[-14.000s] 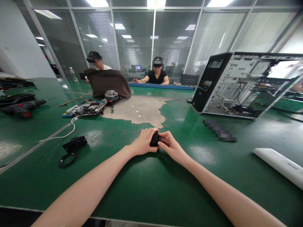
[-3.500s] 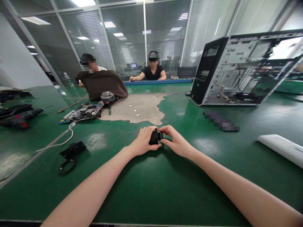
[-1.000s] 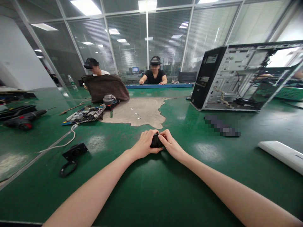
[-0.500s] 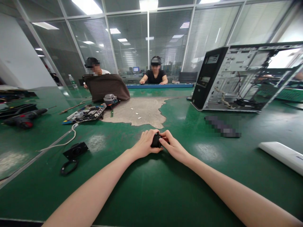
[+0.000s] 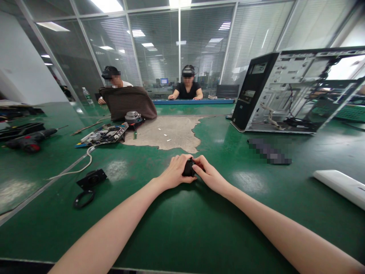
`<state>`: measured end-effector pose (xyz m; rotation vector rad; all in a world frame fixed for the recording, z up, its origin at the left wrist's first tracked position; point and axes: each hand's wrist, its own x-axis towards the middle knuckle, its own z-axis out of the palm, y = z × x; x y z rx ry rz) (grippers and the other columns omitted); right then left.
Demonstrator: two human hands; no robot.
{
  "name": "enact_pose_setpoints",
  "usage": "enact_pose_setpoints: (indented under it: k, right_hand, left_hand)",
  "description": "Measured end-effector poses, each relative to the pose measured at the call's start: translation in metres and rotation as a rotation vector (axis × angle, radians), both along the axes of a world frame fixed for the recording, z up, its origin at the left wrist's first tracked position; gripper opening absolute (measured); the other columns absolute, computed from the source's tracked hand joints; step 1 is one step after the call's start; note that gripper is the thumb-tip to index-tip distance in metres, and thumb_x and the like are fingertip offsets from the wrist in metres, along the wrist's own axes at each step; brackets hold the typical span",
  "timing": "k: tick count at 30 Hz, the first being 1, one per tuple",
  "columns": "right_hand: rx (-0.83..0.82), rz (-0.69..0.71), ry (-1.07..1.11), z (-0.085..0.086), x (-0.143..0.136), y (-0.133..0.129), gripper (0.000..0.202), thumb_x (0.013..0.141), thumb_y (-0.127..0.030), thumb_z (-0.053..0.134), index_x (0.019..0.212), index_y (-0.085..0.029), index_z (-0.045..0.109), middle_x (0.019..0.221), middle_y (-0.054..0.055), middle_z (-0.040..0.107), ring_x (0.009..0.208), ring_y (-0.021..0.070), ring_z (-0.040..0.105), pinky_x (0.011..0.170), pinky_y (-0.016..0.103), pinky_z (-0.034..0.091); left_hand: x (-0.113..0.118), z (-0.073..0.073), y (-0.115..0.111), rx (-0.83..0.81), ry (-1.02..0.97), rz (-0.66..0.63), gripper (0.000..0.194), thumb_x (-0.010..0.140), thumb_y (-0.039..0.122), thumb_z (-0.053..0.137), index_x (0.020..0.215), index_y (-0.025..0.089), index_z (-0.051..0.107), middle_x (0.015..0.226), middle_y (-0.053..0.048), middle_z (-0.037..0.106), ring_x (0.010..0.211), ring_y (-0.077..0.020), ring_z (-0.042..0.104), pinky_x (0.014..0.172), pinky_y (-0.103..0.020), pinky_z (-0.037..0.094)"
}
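A small black part point(image 5: 188, 168) sits between my hands just above or on the green tabletop; its exact kind is not clear. My left hand point(image 5: 177, 171) wraps round it from the left, thumb below and fingers over the top. From the right, my right hand point(image 5: 207, 172) pinches its edge with thumb and fingers, hiding that side. To the left lie a black block-shaped part with a round opening point(image 5: 92, 179) and a black ring point(image 5: 84, 198).
An open computer case point(image 5: 256, 95) stands at the right, with a blurred dark object point(image 5: 269, 151) and a white object point(image 5: 340, 186) nearer. At left are a circuit board point(image 5: 104, 135), a cable point(image 5: 90, 158) and a power drill point(image 5: 31, 141). Two people sit across the table point(image 5: 159, 228).
The view has tilted slightly. My hands keep hold of the black part in nearly the same place, with only a slight shift of the fingers.
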<state>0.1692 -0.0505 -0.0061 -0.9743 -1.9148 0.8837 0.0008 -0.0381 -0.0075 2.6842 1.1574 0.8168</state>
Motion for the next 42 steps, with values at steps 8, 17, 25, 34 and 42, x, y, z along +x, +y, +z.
enact_pose_setpoints:
  k: [8,17,25,34,42]
  right_hand:
    - [0.033,-0.068,-0.050,-0.004,0.001,0.001,0.013,0.087,-0.033,0.038,0.093,-0.023,0.044,0.081,0.000,0.059,0.074,0.0156,0.055,0.070,0.030,0.041]
    - [-0.019,-0.047,-0.044,-0.004,0.000,0.004,0.014,0.086,-0.030,0.040,0.092,-0.020,0.046,0.086,0.002,0.056,0.081,0.0163,0.053,0.077,0.032,0.041]
    - [0.065,0.018,0.000,0.000,0.003,-0.004,0.012,0.085,-0.026,0.044,0.096,-0.021,0.044,0.090,0.002,0.054,0.088,0.0160,0.053,0.081,0.031,0.040]
    - [-0.042,-0.050,0.032,-0.007,-0.001,0.006,0.016,0.085,-0.030,0.042,0.099,-0.021,0.042,0.087,0.002,0.057,0.084,0.0162,0.055,0.080,0.034,0.040]
    - [0.053,0.038,0.008,0.003,0.005,-0.005,0.013,0.083,-0.023,0.047,0.095,-0.021,0.045,0.093,0.002,0.055,0.093,0.0164,0.052,0.085,0.033,0.039]
  left_hand:
    - [0.000,0.001,-0.001,-0.007,-0.008,0.000,0.060,0.069,0.041,0.062,0.117,0.022,0.032,0.109,-0.007,0.048,0.094,-0.0245,0.046,0.081,-0.038,0.034]
    - [0.000,-0.001,0.001,-0.005,-0.016,-0.002,0.061,0.068,0.040,0.064,0.117,0.022,0.032,0.109,-0.006,0.048,0.095,-0.0243,0.046,0.083,-0.038,0.034]
    - [0.001,-0.001,0.001,0.004,-0.005,0.007,0.057,0.070,0.038,0.061,0.116,0.021,0.032,0.110,-0.006,0.048,0.092,-0.0232,0.046,0.081,-0.037,0.035]
    - [0.000,-0.001,0.001,-0.004,-0.006,0.004,0.061,0.069,0.041,0.063,0.117,0.021,0.031,0.109,-0.006,0.048,0.093,-0.0241,0.046,0.082,-0.037,0.034]
    - [0.001,0.001,0.000,-0.029,-0.024,0.009,0.058,0.069,0.036,0.062,0.116,0.022,0.033,0.109,-0.006,0.048,0.092,-0.0234,0.046,0.081,-0.037,0.035]
